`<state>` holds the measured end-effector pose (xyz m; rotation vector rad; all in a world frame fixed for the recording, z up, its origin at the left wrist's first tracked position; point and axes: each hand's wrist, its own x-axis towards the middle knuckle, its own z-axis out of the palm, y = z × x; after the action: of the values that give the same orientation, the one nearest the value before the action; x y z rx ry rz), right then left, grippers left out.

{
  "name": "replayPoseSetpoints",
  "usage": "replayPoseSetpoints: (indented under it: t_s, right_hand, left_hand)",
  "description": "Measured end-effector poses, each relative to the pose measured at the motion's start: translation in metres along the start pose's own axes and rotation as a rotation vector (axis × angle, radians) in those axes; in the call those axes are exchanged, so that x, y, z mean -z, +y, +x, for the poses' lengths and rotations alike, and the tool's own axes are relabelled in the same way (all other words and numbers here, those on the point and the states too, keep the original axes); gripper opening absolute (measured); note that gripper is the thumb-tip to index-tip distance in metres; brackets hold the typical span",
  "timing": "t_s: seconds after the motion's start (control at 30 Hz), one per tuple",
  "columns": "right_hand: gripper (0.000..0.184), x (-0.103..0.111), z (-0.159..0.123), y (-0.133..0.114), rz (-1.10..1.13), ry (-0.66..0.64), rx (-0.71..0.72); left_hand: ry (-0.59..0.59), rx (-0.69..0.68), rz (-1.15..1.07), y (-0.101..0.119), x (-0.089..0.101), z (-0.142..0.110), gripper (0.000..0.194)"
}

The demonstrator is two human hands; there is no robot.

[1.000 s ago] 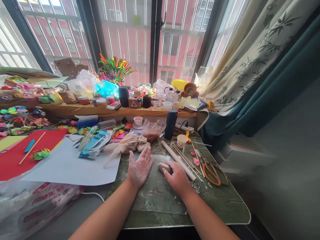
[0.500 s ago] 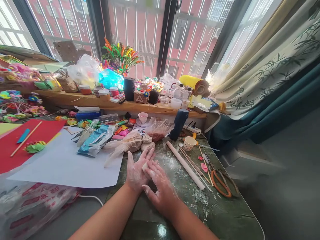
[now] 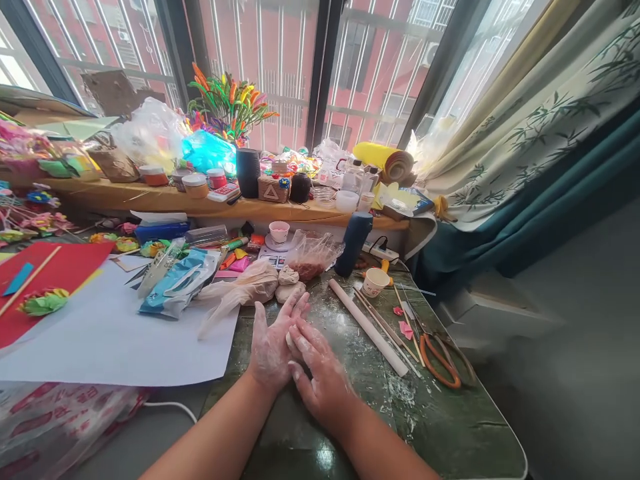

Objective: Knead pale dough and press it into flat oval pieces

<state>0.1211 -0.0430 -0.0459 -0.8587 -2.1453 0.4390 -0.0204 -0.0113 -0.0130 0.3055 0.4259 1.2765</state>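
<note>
A small piece of pale clay [image 3: 290,340] is pressed between my two hands above the dark table; only its edge shows. My left hand [image 3: 270,343] lies palm up beneath it, fingers stretched out and dusted with white powder. Across that palm rests my right hand [image 3: 323,373], its fingers flat over the clay and its thumb nearer to me. Just beyond my left fingertips sit stacked lumps of clay [image 3: 289,293], beside a plastic bag [image 3: 257,283] with something pale in it.
On the right lie a pale rolling pin [image 3: 367,327], thin sticks, scissors [image 3: 440,363] and a paper cup [image 3: 375,283]. A blue packet [image 3: 183,280] rests on white paper [image 3: 125,347] at the left. Jars and craft materials crowd the window ledge [image 3: 200,212].
My right hand has slid slightly over my left palm, with the clay still between them. The whole view has shifted a little.
</note>
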Motion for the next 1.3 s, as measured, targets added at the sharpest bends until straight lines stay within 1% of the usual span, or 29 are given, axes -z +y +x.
replayPoseSetpoints:
  t_s: [0.1,0.13,0.23,0.27,0.3,0.4,0.43,0.47,0.53,0.57,0.7,0.73,0.77,0.8,0.87,0.9,0.93,0.97,1.0,1.03,1.1,1.17,1.23,1.27,1.3]
  right_hand:
    - [0.058,0.001,-0.001,0.002,0.063,0.078,-0.005]
    - [0.057,0.003,-0.002,0.003,0.081,0.132,-0.020]
    - [0.058,0.006,-0.003,0.003,0.111,0.382,-0.117]
    - [0.059,0.007,-0.003,0.002,0.104,0.406,-0.126]
    - [0.061,0.007,-0.003,0.002,0.090,0.366,-0.105]
    - [0.065,0.006,0.000,0.001,0.042,0.076,0.014]
    - [0.067,0.005,0.000,0.001,0.038,0.038,0.023]
    - [0.068,0.005,0.001,0.001,0.043,0.052,0.008]
    - [0.070,0.003,0.000,0.001,0.066,0.127,-0.046]
    - [0.070,0.003,0.000,0.002,0.078,0.134,-0.069]
    - [0.068,0.000,-0.001,0.005,0.167,0.043,-0.133]
    - [0.066,0.000,-0.001,0.005,0.214,0.046,-0.154]
    - [0.064,0.000,-0.001,0.006,0.278,0.071,-0.193]
    - [0.061,0.001,-0.001,0.006,0.369,0.123,-0.260]
    - [0.052,0.005,0.002,0.008,0.666,0.278,-0.479]
    - [0.047,0.009,0.005,0.011,0.868,0.348,-0.605]
    - [0.044,0.013,0.008,0.014,1.089,0.391,-0.715]
    - [0.044,0.018,0.011,0.017,1.302,0.404,-0.795]
    - [0.046,0.023,0.015,0.021,1.483,0.397,-0.843]
    - [0.047,0.028,0.018,0.024,1.615,0.385,-0.866]
    - [0.047,0.036,0.022,0.030,1.747,0.399,-0.877]
    - [0.047,0.037,0.024,0.034,1.777,0.439,-0.875]
    - [0.046,0.035,0.025,0.034,1.783,0.440,-0.867]
    - [0.043,0.033,0.025,0.034,1.785,0.424,-0.861]
    - [0.039,0.030,0.026,0.033,1.785,0.402,-0.853]
  left_hand:
    - [-0.049,0.035,0.017,-0.001,-0.001,0.000,0.083]
    - [-0.071,0.049,0.012,-0.001,-0.001,0.000,0.083]
    - [-0.094,0.060,-0.008,-0.003,0.002,0.002,0.085]
    - [-0.087,0.063,-0.008,-0.004,0.003,0.003,0.086]
    - [-0.076,0.071,-0.002,-0.004,0.005,0.004,0.087]
    - [-0.062,0.104,0.032,-0.004,0.007,0.003,0.085]
    - [-0.073,0.111,0.042,-0.004,0.006,0.002,0.085]
    - [-0.090,0.114,0.049,-0.004,0.006,0.001,0.084]
    - [-0.119,0.122,0.067,-0.004,0.003,-0.001,0.085]
    - [-0.116,0.122,0.085,-0.005,0.002,-0.002,0.086]
    - [-0.046,0.073,0.191,-0.009,-0.002,-0.004,0.085]
    - [-0.047,0.066,0.207,-0.010,-0.003,-0.005,0.085]
    - [-0.064,0.071,0.217,-0.011,-0.003,-0.006,0.086]
    - [-0.089,0.082,0.224,-0.012,-0.004,-0.006,0.087]
    - [-0.139,0.078,0.254,-0.014,-0.003,-0.005,0.088]
    - [-0.153,0.049,0.283,-0.015,-0.003,-0.003,0.087]
    - [-0.156,0.004,0.322,-0.017,-0.001,-0.001,0.084]
    - [-0.147,-0.052,0.374,-0.018,0.001,0.001,0.080]
    - [-0.132,-0.109,0.448,-0.020,0.003,0.003,0.074]
    - [-0.120,-0.160,0.547,-0.022,0.005,0.005,0.068]
    - [-0.107,-0.267,0.834,-0.027,0.009,0.005,0.054]
    - [-0.097,-0.433,1.183,-0.032,0.009,0.002,0.047]
    - [-0.070,-0.619,1.469,-0.035,0.006,-0.002,0.050]
    - [-0.052,-0.685,1.570,-0.035,0.003,-0.004,0.056]
    - [-0.039,-0.715,1.649,-0.034,0.001,-0.004,0.064]
